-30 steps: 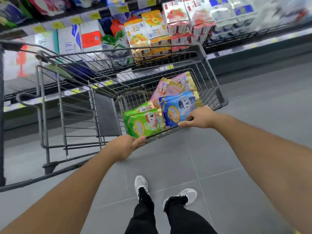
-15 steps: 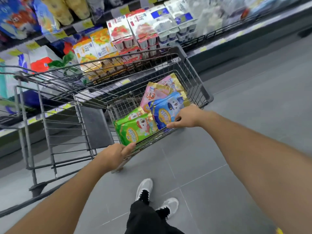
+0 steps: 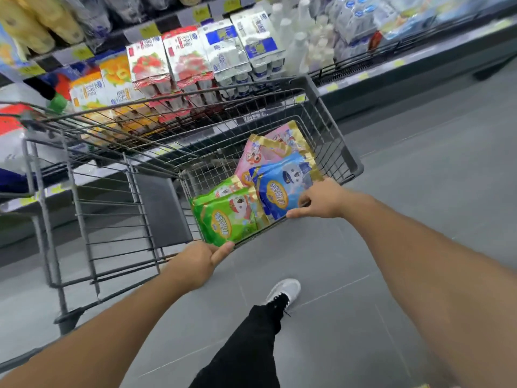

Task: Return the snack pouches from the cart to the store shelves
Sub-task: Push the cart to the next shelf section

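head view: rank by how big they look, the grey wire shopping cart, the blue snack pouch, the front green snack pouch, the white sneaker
1. Grey wire shopping cart, by far the largest.
2-3. Front green snack pouch and blue snack pouch: they look alike; the right hand and overlaps hide their edges, so unranked.
4. White sneaker, smallest, partly hidden by the black trouser leg.

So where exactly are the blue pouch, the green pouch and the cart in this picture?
blue pouch (image 3: 282,189): head view, middle of its printed front.
green pouch (image 3: 226,219): head view, front face near the yellow logo.
cart (image 3: 324,107): head view, dark far corner of its rim.
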Tool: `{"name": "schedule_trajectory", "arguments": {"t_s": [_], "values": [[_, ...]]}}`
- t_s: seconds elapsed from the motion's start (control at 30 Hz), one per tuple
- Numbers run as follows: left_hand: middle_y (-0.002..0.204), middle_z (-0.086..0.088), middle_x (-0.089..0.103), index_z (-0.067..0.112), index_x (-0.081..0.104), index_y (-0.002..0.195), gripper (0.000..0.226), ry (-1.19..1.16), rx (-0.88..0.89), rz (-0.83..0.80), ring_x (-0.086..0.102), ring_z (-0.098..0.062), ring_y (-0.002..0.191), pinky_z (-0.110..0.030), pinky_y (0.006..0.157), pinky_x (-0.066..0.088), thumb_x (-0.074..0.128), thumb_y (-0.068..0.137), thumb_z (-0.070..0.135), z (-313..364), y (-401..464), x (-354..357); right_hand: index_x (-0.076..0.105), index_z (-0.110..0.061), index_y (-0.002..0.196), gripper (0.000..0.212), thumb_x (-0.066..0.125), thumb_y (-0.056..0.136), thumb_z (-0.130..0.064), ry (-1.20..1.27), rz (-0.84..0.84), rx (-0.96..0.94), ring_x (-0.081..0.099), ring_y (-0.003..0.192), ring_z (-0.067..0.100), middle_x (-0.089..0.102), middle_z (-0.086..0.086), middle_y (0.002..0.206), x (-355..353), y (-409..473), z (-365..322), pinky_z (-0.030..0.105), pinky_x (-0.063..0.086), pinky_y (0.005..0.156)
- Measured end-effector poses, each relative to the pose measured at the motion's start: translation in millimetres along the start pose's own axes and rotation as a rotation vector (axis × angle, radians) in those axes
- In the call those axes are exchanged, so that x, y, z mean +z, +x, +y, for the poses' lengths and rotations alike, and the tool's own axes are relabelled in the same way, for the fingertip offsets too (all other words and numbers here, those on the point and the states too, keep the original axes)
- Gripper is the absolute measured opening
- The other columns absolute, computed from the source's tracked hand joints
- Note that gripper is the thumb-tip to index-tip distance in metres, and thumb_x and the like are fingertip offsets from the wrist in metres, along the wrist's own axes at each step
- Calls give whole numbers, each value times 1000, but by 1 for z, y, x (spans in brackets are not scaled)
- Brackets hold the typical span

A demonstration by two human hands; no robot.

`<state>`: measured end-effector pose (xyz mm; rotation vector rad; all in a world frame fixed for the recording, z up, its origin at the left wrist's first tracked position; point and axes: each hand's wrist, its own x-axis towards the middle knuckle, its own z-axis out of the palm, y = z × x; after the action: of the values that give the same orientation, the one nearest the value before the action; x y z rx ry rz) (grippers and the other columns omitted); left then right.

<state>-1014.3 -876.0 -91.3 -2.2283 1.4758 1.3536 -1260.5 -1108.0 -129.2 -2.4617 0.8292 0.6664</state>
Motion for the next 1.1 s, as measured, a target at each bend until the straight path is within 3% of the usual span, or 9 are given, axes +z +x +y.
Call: {"name": "schedule_trajectory", "arguments": {"t_s": [0.07, 0.23, 0.33, 0.53, 0.63, 0.77, 1.1], "values": [[76, -17, 65, 18, 56, 72, 77, 3, 0, -13, 64, -26, 70, -31, 58, 43, 14, 80, 81, 31, 11, 1, 65, -29, 72, 91, 12, 57, -101, -19, -5, -4, 58, 73, 15, 64, -4, 70, -6, -8, 33, 37, 41, 80], [80, -13, 70, 31, 51, 71, 63, 10, -8, -38, 64, -19, 69, -32, 59, 42, 15, 83, 81, 104, 40, 3, 70, -25, 82, 98, 11, 57, -100, -50, 9, -19, 60, 76, 16, 68, -2, 75, -20, -21, 108, 34, 37, 75], [82, -11, 72, 24, 63, 81, 80, 14, -20, -23, 66, -19, 72, -33, 63, 48, 11, 77, 84, 147, 57, 8, 69, -23, 81, 97, 13, 58, -99, -42, 14, -23, 60, 74, 15, 68, -2, 74, -26, -30, 153, 33, 28, 69], [83, -12, 71, 17, 68, 86, 92, 20, -11, 16, 67, -23, 77, -39, 76, 54, 8, 76, 86, 240, 90, 21, 68, -28, 80, 95, 10, 56, -100, -40, 4, -25, 59, 77, 16, 65, -5, 72, -38, -55, 247, 36, 33, 77], [82, -12, 71, 17, 68, 87, 92, 16, -31, 11, 68, -25, 79, -41, 82, 55, 9, 75, 86, 289, 108, 25, 72, -30, 91, 93, 15, 63, -97, -60, 7, -22, 61, 84, 18, 68, -4, 79, -44, -69, 296, 38, 36, 85], [88, -20, 73, 7, 73, 106, 83, 12, -65, 39, 69, -32, 87, -40, 87, 55, 23, 95, 72, 350, 136, 33, 73, -33, 98, 81, 24, 73, -93, -55, -3, -22, 62, 90, 19, 70, -4, 85, -54, -87, 360, 38, 32, 86], [86, -18, 74, 11, 74, 106, 79, 35, -73, 30, 71, -28, 82, -41, 84, 57, 23, 97, 71, 494, 193, 49, 73, -33, 100, 87, 20, 69, -95, -55, -14, -9, 63, 91, 18, 72, -4, 90, -73, -126, 511, 37, 30, 86]]}}
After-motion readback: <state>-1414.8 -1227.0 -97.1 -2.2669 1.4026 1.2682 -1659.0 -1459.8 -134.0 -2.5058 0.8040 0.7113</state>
